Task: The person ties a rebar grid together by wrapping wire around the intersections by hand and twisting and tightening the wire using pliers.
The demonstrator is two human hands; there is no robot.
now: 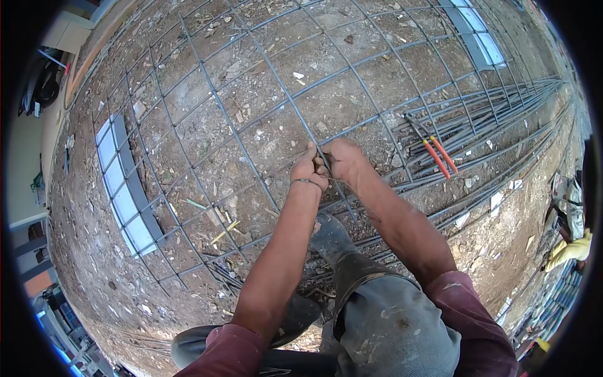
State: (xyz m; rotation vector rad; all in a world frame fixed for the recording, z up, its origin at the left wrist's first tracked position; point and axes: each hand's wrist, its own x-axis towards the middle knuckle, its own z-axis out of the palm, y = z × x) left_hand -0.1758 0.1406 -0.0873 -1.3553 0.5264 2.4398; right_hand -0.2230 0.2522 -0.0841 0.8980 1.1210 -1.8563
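A steel rebar mesh [233, 131] of crossing bars lies raised over the ground in front of me. My left hand [306, 171], with a dark band at its wrist, is closed with fingers pinched at a bar crossing. On the other side of the same bar, my right hand [342, 158] is closed with its fingers curled inward, close to the left fingertips. Whatever small thing lies between the fingers is hidden by them. Pincers [441, 156] with red and orange handles rest to the right, jaws toward a bundle of loose rebar [480, 122].
White and grey blocks [129, 195] sit under the mesh at left, and another block [475, 34] at upper right. My boot [333, 237] stands near the mesh edge among bars. A yellow glove [568, 251] shows at far right. Debris litters the dirt.
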